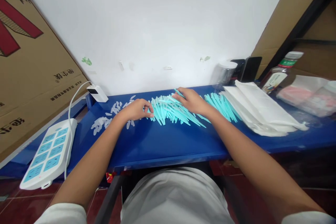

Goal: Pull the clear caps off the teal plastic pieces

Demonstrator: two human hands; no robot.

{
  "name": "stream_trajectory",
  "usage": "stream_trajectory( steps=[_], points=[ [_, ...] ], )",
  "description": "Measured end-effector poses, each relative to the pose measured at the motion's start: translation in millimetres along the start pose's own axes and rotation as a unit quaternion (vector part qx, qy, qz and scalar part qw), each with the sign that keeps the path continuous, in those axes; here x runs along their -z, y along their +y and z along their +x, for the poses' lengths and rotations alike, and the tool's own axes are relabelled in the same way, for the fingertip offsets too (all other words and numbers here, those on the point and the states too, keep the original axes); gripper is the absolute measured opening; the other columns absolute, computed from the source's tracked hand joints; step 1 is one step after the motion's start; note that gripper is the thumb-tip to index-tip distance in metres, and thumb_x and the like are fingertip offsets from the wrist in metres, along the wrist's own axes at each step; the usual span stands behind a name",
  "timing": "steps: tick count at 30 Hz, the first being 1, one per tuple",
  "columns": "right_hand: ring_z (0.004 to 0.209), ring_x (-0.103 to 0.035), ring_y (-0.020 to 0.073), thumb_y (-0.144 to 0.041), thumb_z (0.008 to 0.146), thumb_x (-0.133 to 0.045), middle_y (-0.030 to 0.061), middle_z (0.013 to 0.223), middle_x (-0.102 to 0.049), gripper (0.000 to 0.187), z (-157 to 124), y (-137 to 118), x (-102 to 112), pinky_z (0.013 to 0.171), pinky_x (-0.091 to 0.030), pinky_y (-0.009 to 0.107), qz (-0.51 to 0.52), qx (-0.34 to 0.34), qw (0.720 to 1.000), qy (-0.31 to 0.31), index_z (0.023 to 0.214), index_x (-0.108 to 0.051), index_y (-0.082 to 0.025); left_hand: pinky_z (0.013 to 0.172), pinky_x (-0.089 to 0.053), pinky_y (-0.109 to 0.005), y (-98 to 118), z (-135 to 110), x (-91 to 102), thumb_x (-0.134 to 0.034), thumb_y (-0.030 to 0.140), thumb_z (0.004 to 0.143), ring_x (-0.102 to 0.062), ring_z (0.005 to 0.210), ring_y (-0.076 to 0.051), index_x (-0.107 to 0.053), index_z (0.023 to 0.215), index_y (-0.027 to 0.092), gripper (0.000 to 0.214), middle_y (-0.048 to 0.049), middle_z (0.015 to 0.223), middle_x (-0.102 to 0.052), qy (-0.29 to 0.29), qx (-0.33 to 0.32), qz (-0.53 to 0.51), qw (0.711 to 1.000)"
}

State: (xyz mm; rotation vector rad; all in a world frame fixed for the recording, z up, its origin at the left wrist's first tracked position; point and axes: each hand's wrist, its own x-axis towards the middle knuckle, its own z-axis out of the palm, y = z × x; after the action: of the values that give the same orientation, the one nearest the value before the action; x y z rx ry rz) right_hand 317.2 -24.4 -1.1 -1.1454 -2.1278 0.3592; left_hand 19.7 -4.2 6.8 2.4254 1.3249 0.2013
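Observation:
A pile of thin, tapered turquoise plastic sticks [170, 110] lies on the blue table between my hands. My right hand [193, 100] rests over the pile's right side, its thumb and fingers closed on one turquoise stick [179, 93]. At the pile's left end, my left hand [138, 109] has its fingers curled toward the thumb; what they hold, if anything, cannot be made out. Small translucent plastic pieces [101, 123] are scattered to the left, partly behind my left hand and forearm. A second bunch of turquoise sticks [222, 106] lies right of my right hand.
White bags [262, 108] are stacked on the right, near a bottle [278, 73], a clear jar [225, 73] and a pink-filled bag [301, 94]. A power strip [49, 152] and a white charger [97, 93] stand left. A white wall closes the back; a cardboard box [34, 66] flanks it.

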Motion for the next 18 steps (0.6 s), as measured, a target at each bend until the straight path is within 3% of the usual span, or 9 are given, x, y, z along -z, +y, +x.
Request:
stream_trajectory(
  steps=[8,18],
  points=[
    [0.064,-0.041,0.0151,-0.050,0.106,-0.046,-0.0014,0.069,-0.046,0.039,1,4,-3,0.061,-0.025,0.030,-0.003,0.005,1.000,-0.008,0.080,-0.038,-0.023,0.060,-0.040,-0.028,-6,2,-2.7,-0.076,0.069,0.073,-0.061,0.064,-0.018,-0.073,0.104,0.021,0.057,-0.0020,0.084,-0.068,-0.030,0.032,-0.017,0.999],
    [0.063,-0.041,0.0160,-0.052,0.105,-0.047,-0.0008,0.069,-0.046,0.040,1,7,-5,0.061,-0.026,0.031,-0.002,0.003,1.000,-0.030,0.080,-0.039,-0.023,0.055,-0.036,-0.028,-19,10,-13.5,-0.079,0.068,0.070,-0.057,0.058,-0.017,-0.075,0.073,0.021,0.047,-0.0038,0.072,-0.068,-0.036,-0.017,-0.062,0.997]
  ],
)
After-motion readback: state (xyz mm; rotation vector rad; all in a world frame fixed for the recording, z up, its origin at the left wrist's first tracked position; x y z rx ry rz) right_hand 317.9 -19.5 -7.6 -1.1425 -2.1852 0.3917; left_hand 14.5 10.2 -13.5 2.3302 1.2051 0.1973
